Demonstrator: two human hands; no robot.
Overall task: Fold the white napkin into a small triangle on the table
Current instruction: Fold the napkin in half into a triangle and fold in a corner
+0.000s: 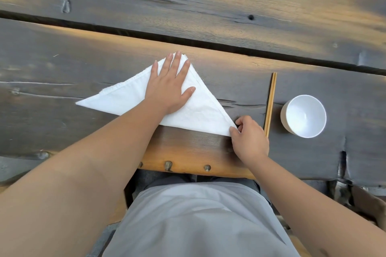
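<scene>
The white napkin [125,98] lies flat on the dark wooden table [208,16] as a wide triangle, its top corner pointing away from me. My left hand [170,85] rests palm down on the upper middle of the cloth, fingers spread toward the far corner. My right hand [248,137] pinches the napkin's near right corner between thumb and fingers, right at the table surface. The left corner of the napkin lies free, far to the left.
A pair of wooden chopsticks [271,103] lies lengthwise just right of my right hand. A white bowl [304,116] stands upright beyond them. The table's front edge [188,165] runs close to my lap, and a deep gap splits the planks farther back.
</scene>
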